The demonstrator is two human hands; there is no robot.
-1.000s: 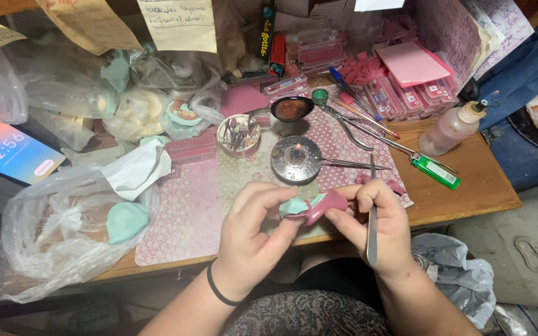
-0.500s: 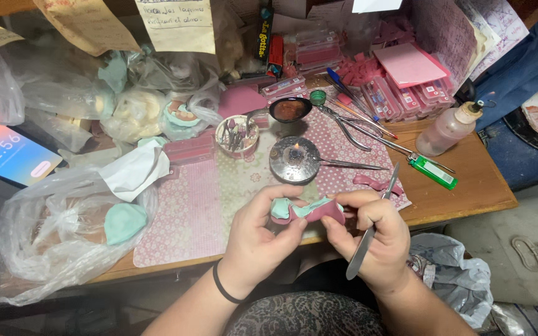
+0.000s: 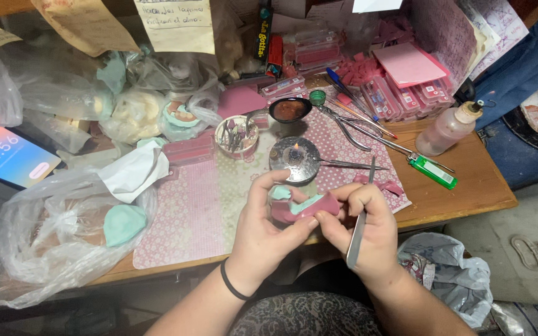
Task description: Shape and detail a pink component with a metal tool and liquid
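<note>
Both hands meet over the near edge of the table. My left hand (image 3: 266, 227) cups a small pink and pale green moulded piece (image 3: 303, 206), thumb and fingers wrapped around it. Against the same piece press the fingertips of my right hand (image 3: 368, 230), which also grips a slim metal tool (image 3: 359, 227) that points up and away from me. Just beyond the hands a small flame burns on a round metal burner (image 3: 294, 158).
A pink patterned mat (image 3: 200, 205) covers the table middle. On it stand a small bowl of tools (image 3: 236, 134) and a spoon-like dish (image 3: 289, 110). Pliers (image 3: 344, 127), a green lighter (image 3: 434, 171) and a bottle (image 3: 446, 127) lie right. Plastic bags (image 3: 63, 242) lie left, beside a lit phone screen (image 3: 7, 158).
Both hands have lifted slightly away from me, toward the burner. The metal tool has swung from hanging downward to pointing up and away, and the piece has turned in my fingers.
</note>
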